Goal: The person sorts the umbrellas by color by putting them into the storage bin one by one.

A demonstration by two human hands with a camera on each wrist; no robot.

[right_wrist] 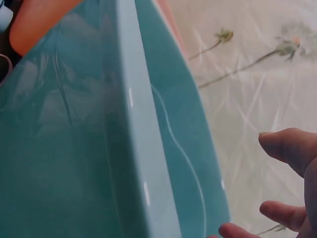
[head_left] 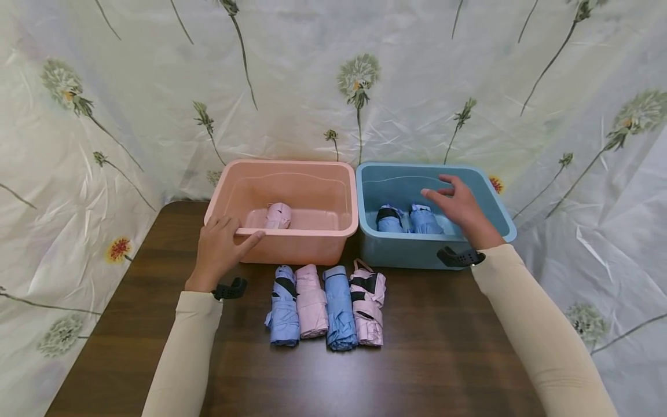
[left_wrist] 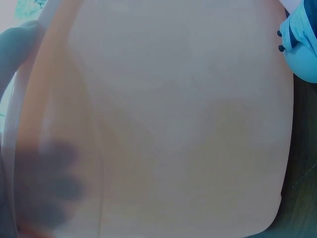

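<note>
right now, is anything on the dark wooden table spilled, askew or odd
Nothing stands out: the peach plastic bin and teal plastic bin stand upright; four rolled blue and pink umbrellas lie side by side.

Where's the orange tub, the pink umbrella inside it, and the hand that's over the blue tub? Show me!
Orange tub (head_left: 302, 248): head view, on its front wall.
Pink umbrella (head_left: 278, 216): head view, on its rolled-up cloth.
Right hand (head_left: 461, 204): head view, on the middle of the hand.

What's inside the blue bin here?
Two folded blue umbrellas lie side by side in the blue bin. Its front wall hides their near ends; the right hand blocks part of the interior's right side.
</note>
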